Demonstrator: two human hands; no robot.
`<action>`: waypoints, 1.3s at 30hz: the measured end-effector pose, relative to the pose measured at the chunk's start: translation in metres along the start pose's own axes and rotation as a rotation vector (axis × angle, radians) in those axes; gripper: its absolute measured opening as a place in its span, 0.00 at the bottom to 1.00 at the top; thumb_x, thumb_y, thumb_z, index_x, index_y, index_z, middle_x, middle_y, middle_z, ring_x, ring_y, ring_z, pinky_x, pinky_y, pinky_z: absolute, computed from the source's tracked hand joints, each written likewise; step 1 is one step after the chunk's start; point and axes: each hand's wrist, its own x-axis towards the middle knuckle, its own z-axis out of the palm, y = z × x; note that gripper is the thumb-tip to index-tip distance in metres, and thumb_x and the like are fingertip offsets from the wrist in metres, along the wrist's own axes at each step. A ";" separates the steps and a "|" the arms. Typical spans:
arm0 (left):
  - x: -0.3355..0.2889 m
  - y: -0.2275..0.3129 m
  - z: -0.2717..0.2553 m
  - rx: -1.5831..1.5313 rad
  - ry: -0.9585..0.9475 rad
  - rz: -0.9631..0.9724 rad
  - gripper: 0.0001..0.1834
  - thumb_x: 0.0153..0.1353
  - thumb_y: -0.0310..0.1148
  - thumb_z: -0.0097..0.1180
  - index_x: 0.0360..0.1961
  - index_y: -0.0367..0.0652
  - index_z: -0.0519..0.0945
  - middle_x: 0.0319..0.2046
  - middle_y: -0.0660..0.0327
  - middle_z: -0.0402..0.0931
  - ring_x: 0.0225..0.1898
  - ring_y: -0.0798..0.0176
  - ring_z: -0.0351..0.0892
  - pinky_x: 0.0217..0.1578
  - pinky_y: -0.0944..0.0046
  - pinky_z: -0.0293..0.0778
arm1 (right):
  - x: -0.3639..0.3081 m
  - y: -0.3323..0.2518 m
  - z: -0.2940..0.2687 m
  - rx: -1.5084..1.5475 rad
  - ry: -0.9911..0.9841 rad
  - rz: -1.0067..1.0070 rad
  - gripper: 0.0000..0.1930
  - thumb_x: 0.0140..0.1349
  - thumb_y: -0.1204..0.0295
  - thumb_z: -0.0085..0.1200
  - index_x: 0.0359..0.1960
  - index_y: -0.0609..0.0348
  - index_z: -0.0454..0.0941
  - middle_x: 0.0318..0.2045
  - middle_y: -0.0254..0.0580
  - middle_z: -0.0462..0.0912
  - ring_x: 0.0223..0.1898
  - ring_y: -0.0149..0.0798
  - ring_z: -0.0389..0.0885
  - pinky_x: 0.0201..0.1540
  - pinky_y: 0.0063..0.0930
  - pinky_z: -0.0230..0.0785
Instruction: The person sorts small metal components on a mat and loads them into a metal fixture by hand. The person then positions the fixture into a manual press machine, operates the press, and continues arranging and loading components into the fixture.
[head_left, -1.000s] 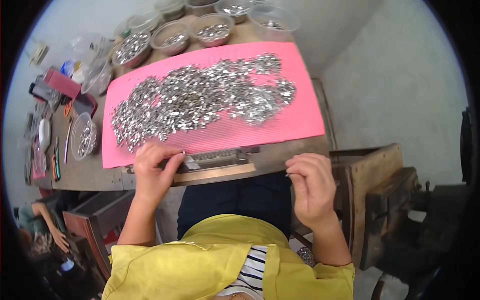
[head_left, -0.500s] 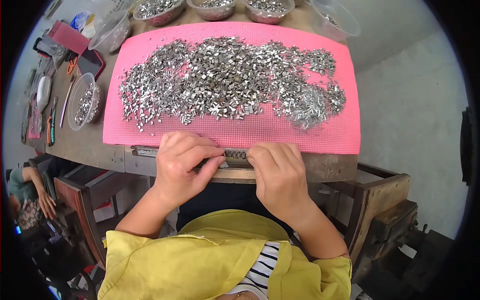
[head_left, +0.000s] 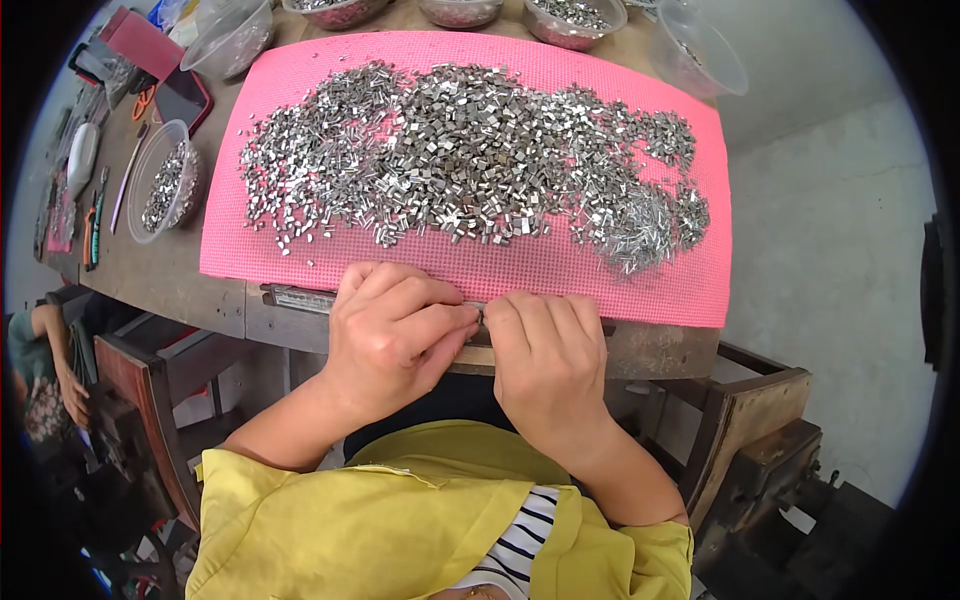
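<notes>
A long narrow metal bar [head_left: 300,299] lies along the front edge of the table, against the pink mat [head_left: 460,268]. My left hand [head_left: 400,328] is closed over its middle, thumb and forefinger pinched together; whatever they pinch is too small to make out. Close beside it, my right hand [head_left: 548,358] curls its fingers down onto the same bar, and its fingertips hide what they grip. Only a small dark gap parts the two hands. Beyond them a wide heap of small silvery metal pieces [head_left: 470,150] covers the mat, with thin pins [head_left: 640,225] at its right end.
Clear plastic bowls, one with metal pieces [head_left: 165,195], stand left and along the back. Orange-handled scissors [head_left: 143,102], a phone-like dark slab [head_left: 183,100] and pens lie at left. A wooden frame [head_left: 745,440] stands below right. Another person's arm [head_left: 65,365] shows far left.
My left hand has moved right along the bar, closing most of the gap to my right hand and covering the toothed stretch that showed between them. The whole view has shifted slightly.
</notes>
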 end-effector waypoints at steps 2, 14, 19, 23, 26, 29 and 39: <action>-0.001 -0.002 0.000 -0.027 -0.007 -0.022 0.11 0.47 0.29 0.75 0.35 0.50 0.90 0.36 0.70 0.85 0.40 0.62 0.82 0.43 0.58 0.69 | 0.001 0.000 0.002 -0.033 0.041 -0.035 0.05 0.56 0.73 0.57 0.34 0.59 0.78 0.29 0.38 0.73 0.31 0.39 0.75 0.39 0.35 0.66; -0.002 -0.005 0.002 -0.124 -0.026 -0.126 0.14 0.46 0.29 0.77 0.36 0.51 0.90 0.37 0.70 0.86 0.42 0.61 0.82 0.44 0.58 0.70 | -0.005 0.009 -0.007 0.211 0.012 0.072 0.13 0.55 0.81 0.65 0.43 0.62 0.81 0.40 0.44 0.86 0.39 0.48 0.84 0.43 0.41 0.71; -0.002 -0.006 0.003 -0.094 -0.016 -0.048 0.13 0.45 0.29 0.75 0.35 0.51 0.88 0.38 0.70 0.85 0.42 0.60 0.81 0.44 0.58 0.70 | -0.006 0.008 -0.007 0.203 0.015 0.071 0.12 0.56 0.81 0.65 0.43 0.62 0.81 0.40 0.44 0.86 0.40 0.49 0.84 0.44 0.41 0.72; -0.003 -0.006 0.002 -0.049 -0.021 0.003 0.13 0.46 0.29 0.74 0.36 0.51 0.89 0.39 0.70 0.85 0.43 0.61 0.81 0.44 0.58 0.70 | -0.003 0.005 -0.007 0.142 -0.006 0.046 0.12 0.55 0.80 0.65 0.42 0.63 0.81 0.41 0.45 0.85 0.39 0.48 0.84 0.44 0.41 0.72; -0.002 -0.006 -0.004 0.022 -0.048 0.120 0.13 0.48 0.31 0.72 0.37 0.51 0.89 0.40 0.70 0.84 0.43 0.61 0.81 0.44 0.57 0.69 | -0.003 0.001 -0.005 0.052 -0.002 -0.002 0.13 0.54 0.80 0.65 0.42 0.64 0.81 0.40 0.46 0.85 0.37 0.47 0.83 0.43 0.41 0.72; -0.003 -0.007 -0.009 0.026 -0.089 0.108 0.15 0.46 0.30 0.74 0.39 0.49 0.90 0.39 0.68 0.86 0.41 0.59 0.83 0.42 0.58 0.71 | -0.007 -0.001 -0.003 0.039 0.006 -0.029 0.14 0.53 0.80 0.65 0.42 0.65 0.82 0.41 0.47 0.85 0.37 0.47 0.84 0.41 0.40 0.73; 0.000 -0.014 -0.001 0.054 0.028 0.235 0.13 0.48 0.29 0.70 0.38 0.46 0.90 0.39 0.66 0.86 0.38 0.60 0.83 0.40 0.57 0.73 | -0.015 0.007 -0.008 0.054 0.093 -0.036 0.13 0.56 0.75 0.61 0.42 0.67 0.84 0.44 0.50 0.85 0.43 0.46 0.86 0.44 0.40 0.74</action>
